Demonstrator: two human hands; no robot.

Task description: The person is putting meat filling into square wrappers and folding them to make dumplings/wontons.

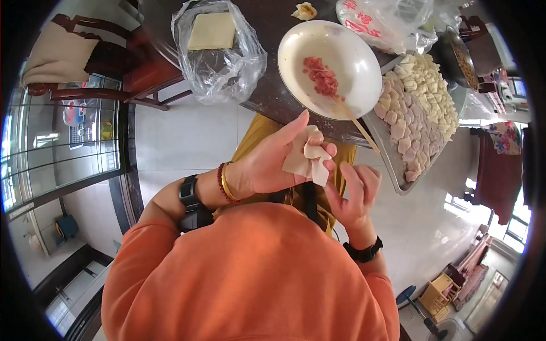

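Across the palm and fingers of my left hand (273, 157) lies a thin dough wrapper (300, 157), partly folded over at the fingertips. My left hand holds it. To its right, my right hand (356, 192) is apart from the wrapper, fingers bent and spread, with nothing seen in it. Beyond the hands, a white bowl (354, 55) holds a small heap of pink minced meat (323, 79). A wooden stick (360, 128), perhaps a chopstick, rests in the meat and leans out over the rim. A stack of square wrappers (212, 30) sits on a clear plastic bag (239, 68).
A metal tray (394, 177) at the right carries many folded dumplings (420, 102) in rows and a pile. Behind it stands a dark pan (463, 55) with brown contents. A printed plastic bag (384, 25) and a crumpled scrap (304, 11) lie on the dark table (266, 91).
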